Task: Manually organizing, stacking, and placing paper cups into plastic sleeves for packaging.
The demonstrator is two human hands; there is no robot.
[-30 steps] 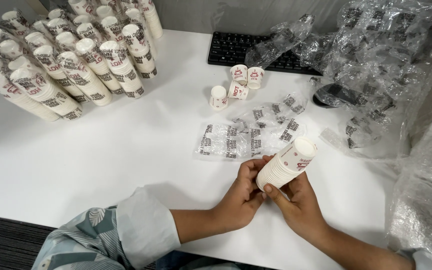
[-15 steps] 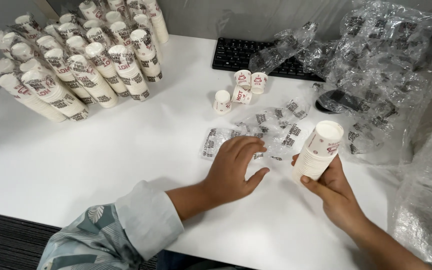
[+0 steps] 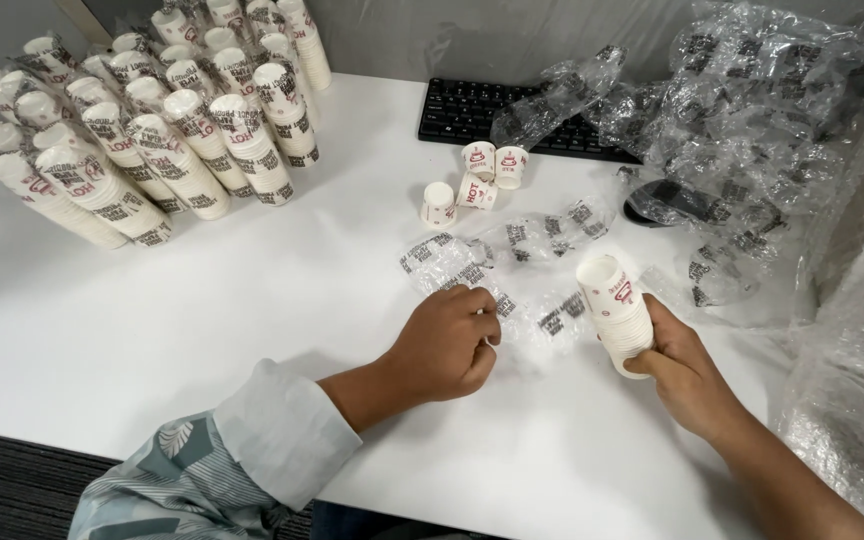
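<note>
Right hand (image 3: 687,375) is gripping a tilted stack of white paper cups (image 3: 614,310) near the worktop's (image 3: 202,300) right edge; left hand (image 3: 447,345) is pinching clear printed wrapper (image 3: 512,300) mid-worktop, bare worktop lying leftward.

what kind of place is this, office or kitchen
Probably an office desk used for packing: a white table with a black keyboard, many wrapped stacks of paper cups and loose plastic wrappers.

An office: white desk (image 3: 252,300), black keyboard (image 3: 492,115) and mouse (image 3: 667,203).
</note>
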